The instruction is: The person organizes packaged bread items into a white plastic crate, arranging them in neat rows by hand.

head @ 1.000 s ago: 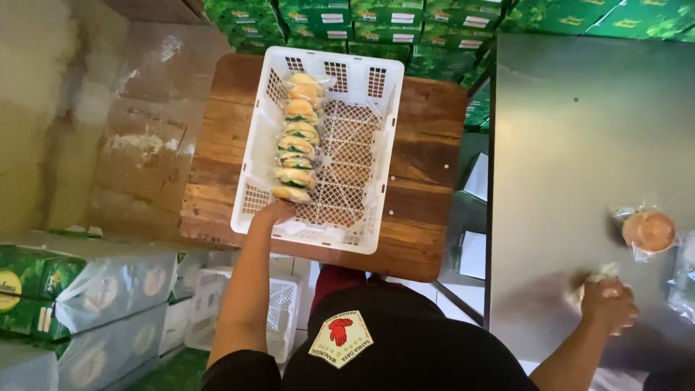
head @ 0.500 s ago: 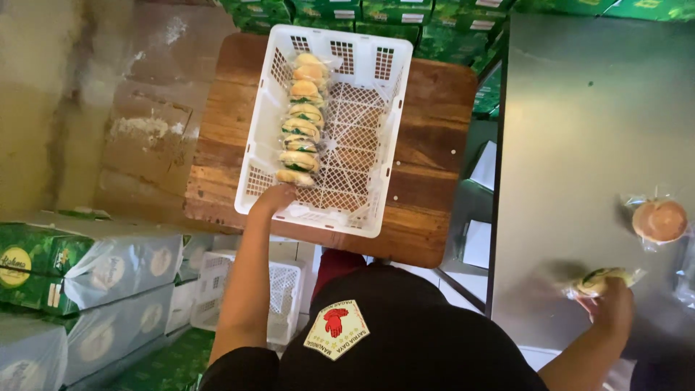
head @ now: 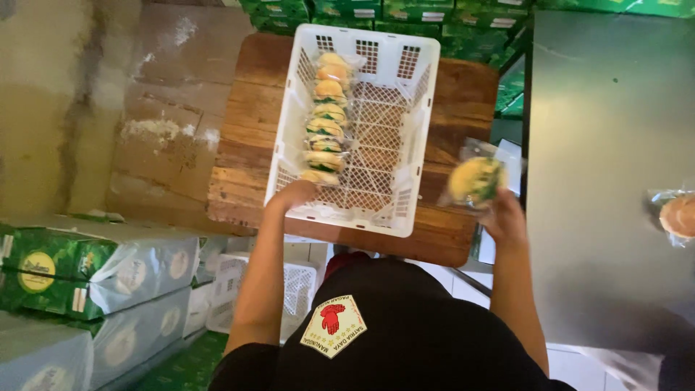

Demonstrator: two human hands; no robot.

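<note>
Here, wrapped bun (head: 474, 179) — above right fingers (head: 499, 206).

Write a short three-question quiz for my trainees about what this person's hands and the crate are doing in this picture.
1. True or false: the right hand holds a wrapped bun.
2. Where does the left hand rest? A) on the grey metal table B) at the near end of the row of wrapped buns in the white crate C) on the green cartons
3. What does the crate stand on?

Key
1. True; the bun is held up beside the crate, outside it.
2. B.
3. A wooden table.
</note>
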